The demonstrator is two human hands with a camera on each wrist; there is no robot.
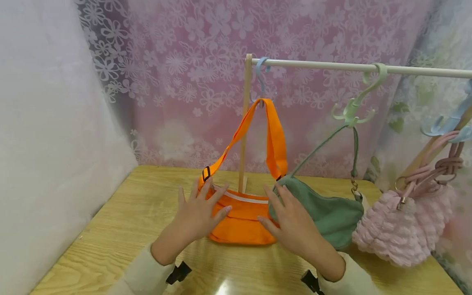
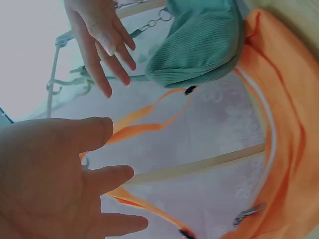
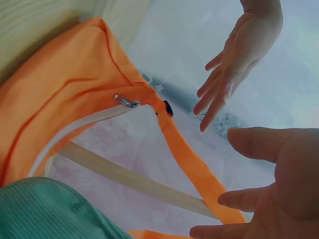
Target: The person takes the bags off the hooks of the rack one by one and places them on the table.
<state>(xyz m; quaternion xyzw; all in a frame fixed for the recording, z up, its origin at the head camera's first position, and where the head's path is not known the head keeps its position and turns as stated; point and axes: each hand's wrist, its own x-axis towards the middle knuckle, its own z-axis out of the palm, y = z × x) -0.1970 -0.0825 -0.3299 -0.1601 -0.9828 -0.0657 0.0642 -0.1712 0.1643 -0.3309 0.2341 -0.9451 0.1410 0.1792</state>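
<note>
An orange waist bag [image 1: 243, 225] hangs by its strap [image 1: 275, 135] from a blue hook [image 1: 261, 78] on the rack, its white zipper facing up. My left hand [image 1: 197, 215] hovers in front of the bag's left end with fingers spread, holding nothing. On the other side, my right hand [image 1: 295, 223] is likewise spread and holds nothing, in front of the orange bag's right end and the green shoulder bag [image 1: 328, 209]. In both wrist views a gap shows between the fingers and the orange bag [image 2: 284, 124]. The zipper pull [image 3: 125, 101] shows in the right wrist view.
The rack's white rail [image 1: 317, 65] runs to the right from a wooden post [image 1: 246, 123]. A green hook [image 1: 354, 102] bears the green bag. A pink puffy bag [image 1: 402, 229] hangs at the right from a blue hook. Below them spreads a wooden table [image 1: 121, 221].
</note>
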